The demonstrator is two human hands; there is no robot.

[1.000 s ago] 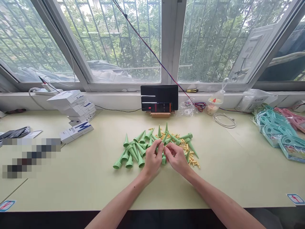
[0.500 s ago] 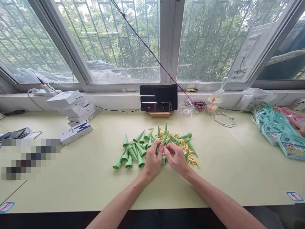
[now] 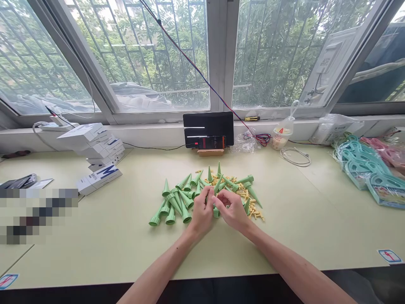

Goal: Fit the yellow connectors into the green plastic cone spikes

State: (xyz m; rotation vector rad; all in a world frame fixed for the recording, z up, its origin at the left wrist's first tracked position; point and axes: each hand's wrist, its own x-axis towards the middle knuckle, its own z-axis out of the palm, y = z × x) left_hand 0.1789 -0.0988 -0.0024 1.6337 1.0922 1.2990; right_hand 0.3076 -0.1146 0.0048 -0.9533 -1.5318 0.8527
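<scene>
The fingers (image 3: 209,192) of the left hand (image 3: 201,212) are bunched together, apparently clamped on a green cone (image 3: 218,184); its tip shows just past them, the long axis running far and slightly right. The right hand (image 3: 234,210) sits just beside, thumb and forefinger bent close to the left fingertips, but I can't tell whether they pinch anything. More cones (image 3: 174,204) lie to the left, small yellow pieces (image 3: 257,214) to the right; farther off leans a phone (image 3: 209,142).
</scene>
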